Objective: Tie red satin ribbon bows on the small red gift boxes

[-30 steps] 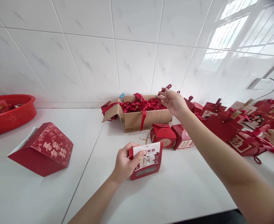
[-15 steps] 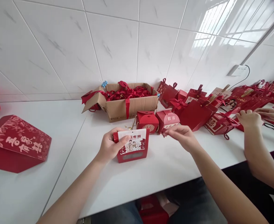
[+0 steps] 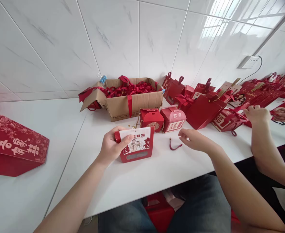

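While the left hand (image 3: 111, 145) is gripping a red-and-white printed cardboard gift box (image 3: 137, 145) by its upper left corner, thumb across the front, the right hand (image 3: 193, 139) is hovering, fingers loosely curled, slightly parted and apparently empty, just beside a thin, dark-red curved strap (image 3: 175, 148). The step in hand is seemingly steadying the box; picking up the strap would be calling for a fine fingertip pinch. Near centre frame, the box is sitting between both hands, left of the strap.
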Demonstrator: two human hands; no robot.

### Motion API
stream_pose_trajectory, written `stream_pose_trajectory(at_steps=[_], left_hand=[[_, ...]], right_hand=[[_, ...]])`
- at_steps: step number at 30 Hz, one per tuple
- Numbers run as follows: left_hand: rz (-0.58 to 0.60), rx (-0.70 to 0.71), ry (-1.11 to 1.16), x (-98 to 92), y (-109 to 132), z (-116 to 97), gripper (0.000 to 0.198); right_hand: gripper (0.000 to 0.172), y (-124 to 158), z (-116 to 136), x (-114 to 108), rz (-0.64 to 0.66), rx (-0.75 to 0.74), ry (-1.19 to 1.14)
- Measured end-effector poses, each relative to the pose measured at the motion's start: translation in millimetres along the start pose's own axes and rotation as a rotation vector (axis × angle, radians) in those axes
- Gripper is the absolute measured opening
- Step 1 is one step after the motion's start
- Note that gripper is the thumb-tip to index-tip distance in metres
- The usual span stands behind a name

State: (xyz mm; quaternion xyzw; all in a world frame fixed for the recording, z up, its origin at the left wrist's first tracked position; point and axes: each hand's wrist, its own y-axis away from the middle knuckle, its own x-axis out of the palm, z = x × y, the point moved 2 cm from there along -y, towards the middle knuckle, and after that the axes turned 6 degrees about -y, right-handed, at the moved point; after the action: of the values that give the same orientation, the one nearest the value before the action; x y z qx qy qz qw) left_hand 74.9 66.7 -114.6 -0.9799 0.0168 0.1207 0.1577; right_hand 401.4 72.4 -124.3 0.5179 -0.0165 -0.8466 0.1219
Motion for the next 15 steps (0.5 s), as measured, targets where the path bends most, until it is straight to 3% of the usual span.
stream_pose_trajectory(at_steps=[4, 8, 15], left_hand=[[0.015, 0.018, 0.01, 0.9, 1, 0, 0.019], [0.022, 0.029, 0.011, 1.3, 1, 0, 0.02], [0.021, 0.029, 0.02, 0.8, 1, 1, 0.021]], right_hand=[[0.03, -9, 22, 18, -0.093, 0.123, 0.044], [0.011, -16, 31, 36, -0.077, 0.172, 0.039], [0.019, -12, 25, 34, -0.123, 0.14, 0.051]])
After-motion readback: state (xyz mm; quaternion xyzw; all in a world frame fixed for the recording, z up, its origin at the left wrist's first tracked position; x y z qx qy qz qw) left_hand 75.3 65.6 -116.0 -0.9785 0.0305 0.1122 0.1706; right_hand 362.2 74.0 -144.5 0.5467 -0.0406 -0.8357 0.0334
